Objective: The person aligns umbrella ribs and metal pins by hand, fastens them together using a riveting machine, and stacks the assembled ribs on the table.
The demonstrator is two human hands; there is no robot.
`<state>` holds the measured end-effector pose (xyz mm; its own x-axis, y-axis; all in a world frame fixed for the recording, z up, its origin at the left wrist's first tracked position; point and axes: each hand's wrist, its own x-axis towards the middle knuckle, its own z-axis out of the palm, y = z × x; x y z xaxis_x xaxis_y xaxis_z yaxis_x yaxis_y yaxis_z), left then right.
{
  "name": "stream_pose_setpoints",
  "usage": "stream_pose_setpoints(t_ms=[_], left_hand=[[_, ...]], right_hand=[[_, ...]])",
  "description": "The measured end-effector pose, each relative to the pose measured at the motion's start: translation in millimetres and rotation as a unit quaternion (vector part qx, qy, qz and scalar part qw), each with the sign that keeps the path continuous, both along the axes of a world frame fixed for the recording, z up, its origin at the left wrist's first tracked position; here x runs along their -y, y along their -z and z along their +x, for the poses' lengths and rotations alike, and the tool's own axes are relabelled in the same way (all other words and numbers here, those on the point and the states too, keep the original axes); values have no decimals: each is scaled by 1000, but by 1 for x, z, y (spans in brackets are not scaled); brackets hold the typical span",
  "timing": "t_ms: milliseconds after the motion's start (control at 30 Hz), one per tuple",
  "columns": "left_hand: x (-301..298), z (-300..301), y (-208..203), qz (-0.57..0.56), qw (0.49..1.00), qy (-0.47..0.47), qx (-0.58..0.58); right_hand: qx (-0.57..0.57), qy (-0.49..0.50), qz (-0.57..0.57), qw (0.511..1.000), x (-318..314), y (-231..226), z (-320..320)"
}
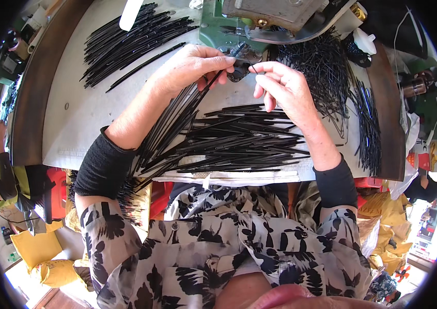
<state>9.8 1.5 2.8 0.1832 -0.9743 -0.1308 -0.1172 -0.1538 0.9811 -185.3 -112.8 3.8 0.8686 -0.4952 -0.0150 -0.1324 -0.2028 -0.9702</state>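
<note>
The work looks midway: the left hand [193, 67] clamps at least one black strip [240, 49] over the tabletop's [74, 134] far middle, by one machine [275, 15]; the right hand [286, 88] pinches one thin piece [253, 67]. At least four piles lie around: far-left pile [131, 44], near-middle pile [244, 136], far-right tangle [316, 72], right-edge pile [367, 129]. Strips are uncountable; which are finished, I can't tell.

From afar I see a machine [280, 11] at the back of the bench [90, 129], one stick pile [133, 44] left of it, a second pile [239, 136] along the front, a strand heap [326, 77] on its right.
</note>
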Motion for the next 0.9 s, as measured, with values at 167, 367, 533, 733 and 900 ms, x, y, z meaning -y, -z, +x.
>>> stream_pose_setpoints(t_ms=[167, 367, 533, 733, 900], left_hand=[[1, -2, -1, 8, 1000, 17, -10], [1, -1, 1, 1, 1000, 13, -14], [6, 0, -8, -5, 1000, 2, -4], [11, 5, -4, -24, 999, -20, -28], [11, 3, -8, -18, 999, -25, -14]], right_hand=[[4, -4, 2, 1000, 3, 2, 1], [8, -6, 3, 1000, 6, 2, 1], [14, 2, 11, 1000, 10, -5, 7], [20, 5, -1, 1000, 14, -10, 14], [25, 11, 11, 1000, 14, -9, 12]])
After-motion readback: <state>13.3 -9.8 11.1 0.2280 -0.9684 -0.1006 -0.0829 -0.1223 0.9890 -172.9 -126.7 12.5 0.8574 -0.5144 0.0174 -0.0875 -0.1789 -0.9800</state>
